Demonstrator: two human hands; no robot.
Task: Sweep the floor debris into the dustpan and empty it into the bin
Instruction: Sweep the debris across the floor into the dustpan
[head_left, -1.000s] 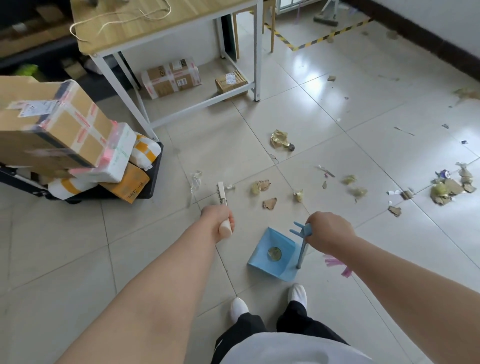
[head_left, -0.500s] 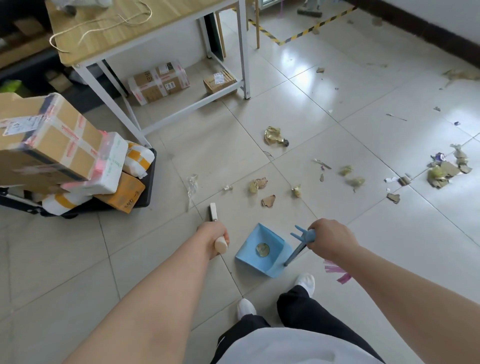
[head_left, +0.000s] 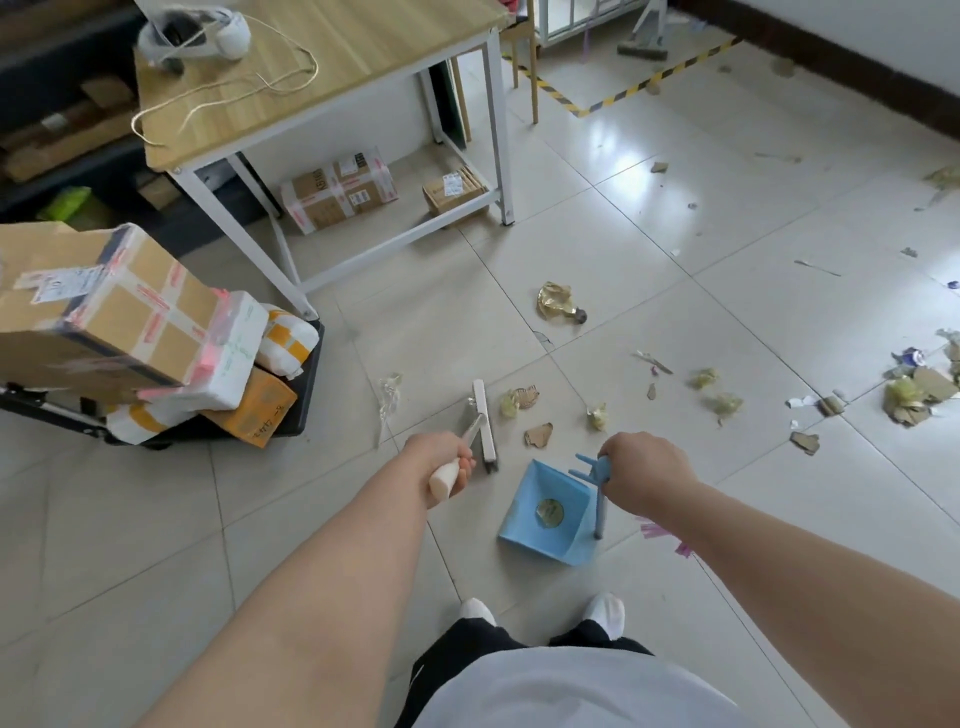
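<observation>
Sweeping stage, with collection only begun. The left hand (head_left: 444, 457) is clamped round the pale end of the broom handle (head_left: 445, 480), and the white broom head (head_left: 483, 421) is held low, just left of the dustpan (head_left: 519, 519); whether the head touches the floor (head_left: 311, 519) cannot be told. The right hand (head_left: 641, 473) is curled round the top of the blue dustpan handle (head_left: 598, 506). The dustpan is set on the floor just ahead of the person's feet, its mouth apparently turned toward the broom head. One round gold piece (head_left: 550, 512) is seen inside it.

Most debris lies unswept. A cardboard scrap (head_left: 538, 434) and a yellowish wrapper (head_left: 517, 400) lie just beyond the dustpan, and a crumpled gold foil (head_left: 558, 301) lies farther toward the counter (head_left: 363, 62). A larger pile of scraps (head_left: 914, 389) is gathered well apart, toward the right edge of the floor. Pink shreds (head_left: 660, 532) show beside the right wrist.

The next move is judged to call for the broom head to be carried past the cardboard scrap and yellowish wrapper, then drawn back toward the dustpan mouth while the dustpan is held flat against the floor. No bin is visible, so emptying is not yet in hand.
</observation>
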